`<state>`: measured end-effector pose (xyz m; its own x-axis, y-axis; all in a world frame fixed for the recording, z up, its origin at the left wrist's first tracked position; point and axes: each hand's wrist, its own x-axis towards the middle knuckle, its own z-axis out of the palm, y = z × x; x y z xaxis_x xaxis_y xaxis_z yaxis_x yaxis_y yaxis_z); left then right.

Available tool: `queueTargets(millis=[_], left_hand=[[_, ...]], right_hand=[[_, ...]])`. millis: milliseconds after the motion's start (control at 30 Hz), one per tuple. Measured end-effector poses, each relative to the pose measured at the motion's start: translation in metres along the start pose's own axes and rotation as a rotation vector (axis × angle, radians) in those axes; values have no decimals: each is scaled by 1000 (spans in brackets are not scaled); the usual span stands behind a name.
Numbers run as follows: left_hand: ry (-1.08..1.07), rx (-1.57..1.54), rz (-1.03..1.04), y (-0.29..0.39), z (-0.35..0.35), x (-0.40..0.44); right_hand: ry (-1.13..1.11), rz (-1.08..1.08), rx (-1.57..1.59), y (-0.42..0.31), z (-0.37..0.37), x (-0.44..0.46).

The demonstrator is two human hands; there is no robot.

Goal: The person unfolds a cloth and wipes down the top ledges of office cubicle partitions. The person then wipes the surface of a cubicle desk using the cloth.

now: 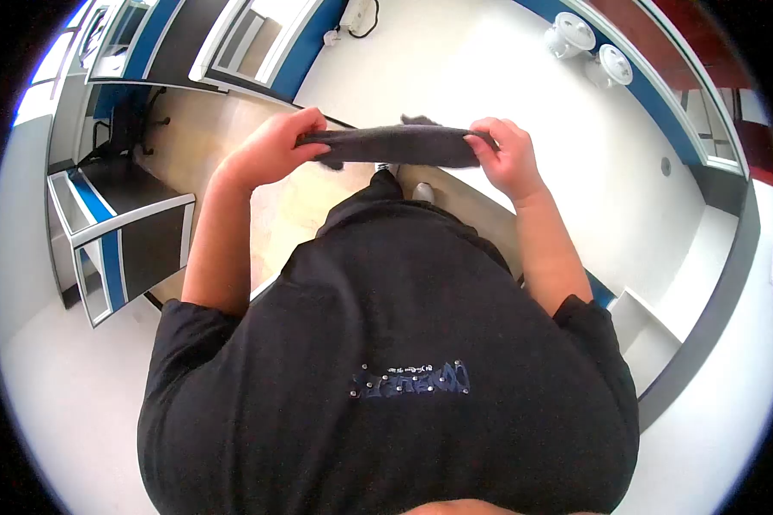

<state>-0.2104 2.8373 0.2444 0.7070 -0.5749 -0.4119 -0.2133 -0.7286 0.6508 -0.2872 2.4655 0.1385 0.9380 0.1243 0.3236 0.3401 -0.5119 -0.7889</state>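
A dark grey, soft-looking piece of cloth [395, 146] is stretched out level in front of my body. My left hand [279, 146] pinches its left end between thumb and fingers. At the other end, my right hand [508, 156] grips the fabric in the same way. Fuzzy dark bits stick out above the strip and hang below its left part. What kind of cloth article it is, I cannot make out. Both forearms reach forward past my black T-shirt [386, 300], and my feet show partly below the cloth.
A white desktop [489, 69] spans the upper right, with two white lidded containers [571, 34] along its back panel. A power strip [356, 15] with a cord lies at its far end. To the left are a black chair [124, 124] and a partitioned desk [133, 227].
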Motion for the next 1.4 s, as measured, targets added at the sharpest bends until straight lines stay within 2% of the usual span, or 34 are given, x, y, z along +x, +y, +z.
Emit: queueTargets(millis=[33, 133, 267, 333, 367, 500, 567, 633, 700, 767, 833, 900, 1000, 1067, 1100, 1167, 1200, 1233, 1333, 1400], left_hand=[[-10, -9, -26, -4, 0, -3], [-20, -39, -63, -28, 5, -9], [-14, -13, -128, -63, 20, -10], [75, 65, -119, -83, 18, 13], [78, 66, -107, -87, 12, 29], [417, 275, -118, -102, -2, 109], [900, 461, 40, -122, 13, 153], [973, 469, 45, -129, 26, 186], [913, 405, 222, -136, 51, 208], [760, 243, 350, -153, 88, 230], [666, 121, 385, -158, 122, 244], [531, 31, 309, -163, 147, 256], [520, -47, 317, -178, 159, 272], [617, 255, 231, -182, 147, 269], [582, 174, 241, -196, 143, 267], [469, 417, 124, -218, 135, 245], [407, 565, 100, -231, 128, 234], [400, 568, 103, -244, 119, 222], [386, 666, 68, -261, 99, 194], [253, 874, -149, -261, 91, 187]], right_hand=[[-5, 0, 6, -2, -1, 0], [-427, 247, 141, 0, 0, 2], [-536, 186, 60, 16, 23, 2], [-547, 419, -17, 28, 40, 20], [-539, 419, -26, 39, 46, 31], [-465, 536, -410, 82, 75, 81], [-198, 583, -634, 102, 100, 95], [-69, 555, -737, 102, 123, 104], [-115, 505, -688, 95, 146, 104], [-91, 373, -701, 93, 177, 85], [-162, 428, -665, 81, 200, 68], [-269, 515, -583, 75, 213, 55], [-309, 546, -577, 85, 231, 51], [-267, 420, -596, 97, 240, 55], [-275, 433, -593, 102, 243, 58], [-248, 343, -659, 113, 250, 69], [-268, 401, -737, 117, 251, 71], [-271, 463, -768, 124, 254, 72], [-225, 474, -747, 133, 252, 70], [-249, 511, -795, 128, 253, 66]])
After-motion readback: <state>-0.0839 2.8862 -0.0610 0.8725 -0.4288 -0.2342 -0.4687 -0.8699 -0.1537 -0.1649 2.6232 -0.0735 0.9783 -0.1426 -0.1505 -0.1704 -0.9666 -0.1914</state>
